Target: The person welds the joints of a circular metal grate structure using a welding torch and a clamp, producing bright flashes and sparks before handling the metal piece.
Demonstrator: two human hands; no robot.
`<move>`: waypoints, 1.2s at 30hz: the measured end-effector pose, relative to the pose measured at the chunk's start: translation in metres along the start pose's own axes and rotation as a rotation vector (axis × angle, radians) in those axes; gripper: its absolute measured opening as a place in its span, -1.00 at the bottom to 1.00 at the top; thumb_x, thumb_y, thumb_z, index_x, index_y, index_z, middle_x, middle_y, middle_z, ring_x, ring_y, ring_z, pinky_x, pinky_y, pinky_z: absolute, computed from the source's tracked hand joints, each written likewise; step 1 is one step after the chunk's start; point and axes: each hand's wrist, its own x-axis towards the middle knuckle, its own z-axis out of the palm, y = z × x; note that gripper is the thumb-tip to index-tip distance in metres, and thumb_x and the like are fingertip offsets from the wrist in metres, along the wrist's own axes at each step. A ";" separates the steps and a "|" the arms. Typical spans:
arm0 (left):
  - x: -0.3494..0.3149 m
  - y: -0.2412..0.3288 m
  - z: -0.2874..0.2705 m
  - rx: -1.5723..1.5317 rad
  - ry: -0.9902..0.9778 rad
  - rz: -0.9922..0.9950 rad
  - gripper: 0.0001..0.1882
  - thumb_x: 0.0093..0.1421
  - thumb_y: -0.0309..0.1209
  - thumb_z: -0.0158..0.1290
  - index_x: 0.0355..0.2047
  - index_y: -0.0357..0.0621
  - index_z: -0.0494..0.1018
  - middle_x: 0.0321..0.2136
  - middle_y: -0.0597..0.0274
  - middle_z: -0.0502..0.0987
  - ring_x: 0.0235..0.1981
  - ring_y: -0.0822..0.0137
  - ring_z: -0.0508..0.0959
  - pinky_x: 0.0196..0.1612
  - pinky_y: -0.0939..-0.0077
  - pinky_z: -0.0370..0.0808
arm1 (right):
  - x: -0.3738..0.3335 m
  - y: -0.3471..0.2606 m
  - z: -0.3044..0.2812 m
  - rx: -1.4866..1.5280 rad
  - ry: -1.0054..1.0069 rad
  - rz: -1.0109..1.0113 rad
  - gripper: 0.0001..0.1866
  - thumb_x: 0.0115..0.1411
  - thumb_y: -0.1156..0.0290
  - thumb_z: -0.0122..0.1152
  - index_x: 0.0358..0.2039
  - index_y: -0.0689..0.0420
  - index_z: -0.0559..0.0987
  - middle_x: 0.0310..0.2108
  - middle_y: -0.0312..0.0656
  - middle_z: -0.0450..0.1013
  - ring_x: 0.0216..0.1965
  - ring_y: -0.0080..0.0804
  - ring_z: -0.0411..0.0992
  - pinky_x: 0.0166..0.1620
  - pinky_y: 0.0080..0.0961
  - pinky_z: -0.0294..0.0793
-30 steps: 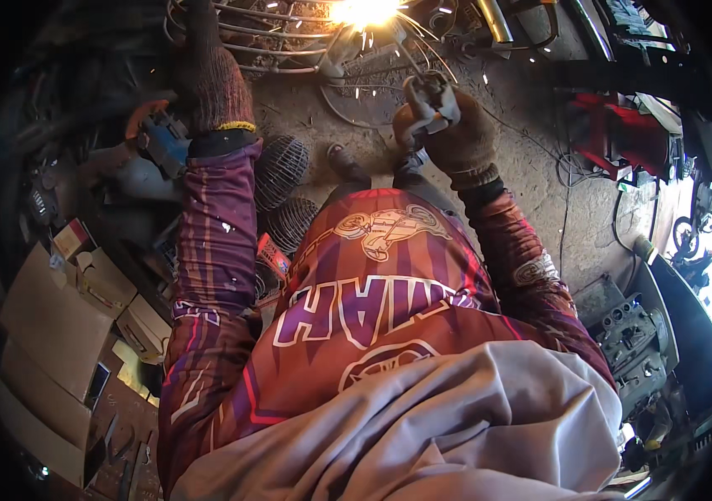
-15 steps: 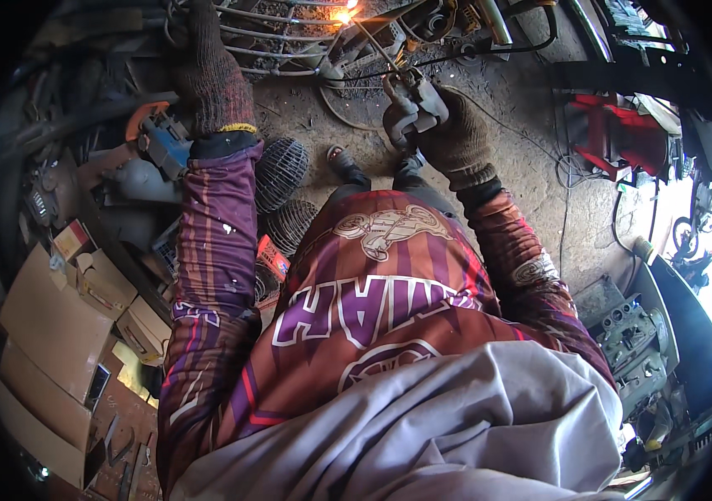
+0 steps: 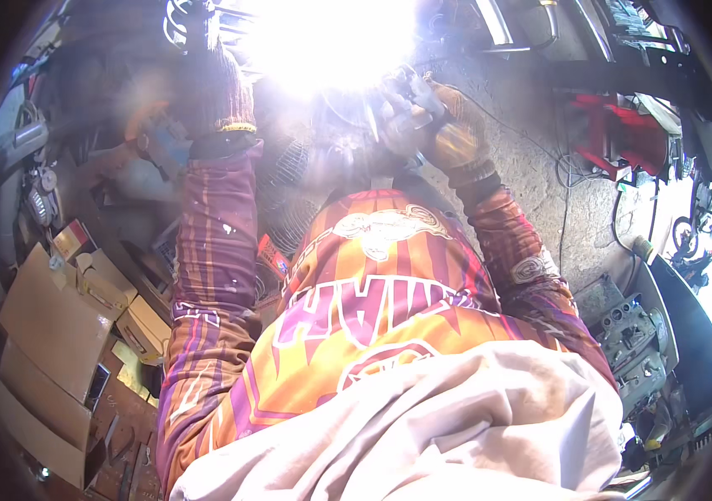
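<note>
A white welding arc glares at the top middle and hides the metal beneath it. My right hand, in a knitted work glove, is wrapped round a grey welding electrode holder just right of the glare. The electrode's tip is lost in the light. My left hand, gloved as well, reaches up to the top edge beside some curved metal rods. Its fingers are cut off or dark there, so its hold cannot be made out.
Round wire guards lie on the floor by my left forearm. Cardboard boxes stand at the lower left. A red object and a cable are at the right. Below them sits a metal engine part.
The small orange glow at the top has become a huge white glare, which now covers the rods and lights up my shirt and sleeves. Both hands stay nearly in place.
</note>
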 end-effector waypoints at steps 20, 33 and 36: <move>-0.007 0.022 -0.003 -0.579 -0.001 -0.410 -0.63 0.25 -0.37 -0.05 0.06 -0.14 0.32 -0.10 0.08 0.45 -0.14 0.20 0.50 -0.20 0.39 0.47 | -0.012 -0.001 0.001 0.260 -0.020 0.288 -0.47 -0.01 0.32 0.35 -0.02 0.16 0.41 -0.15 -0.07 0.48 -0.19 -0.26 0.51 -0.12 -0.42 0.49; 0.011 0.092 -0.005 -1.468 -0.205 -0.714 -0.55 0.33 -0.23 -0.14 0.14 -0.22 0.26 0.10 0.15 0.36 0.07 0.16 0.38 0.08 0.31 0.39 | -0.024 -0.004 -0.021 0.362 0.030 0.285 -0.44 -0.10 0.38 0.29 0.01 0.02 0.46 -0.38 -0.07 0.45 -0.37 -0.08 0.47 -0.32 -0.33 0.46; 0.011 0.101 -0.001 -1.505 -0.144 -0.767 -0.56 0.33 -0.22 -0.13 0.12 -0.23 0.28 0.08 0.14 0.38 0.05 0.15 0.40 0.05 0.28 0.42 | -0.035 -0.001 -0.022 0.418 0.041 0.294 -0.43 -0.07 0.40 0.26 0.04 0.00 0.44 -0.38 -0.11 0.46 -0.37 -0.13 0.48 -0.30 -0.34 0.46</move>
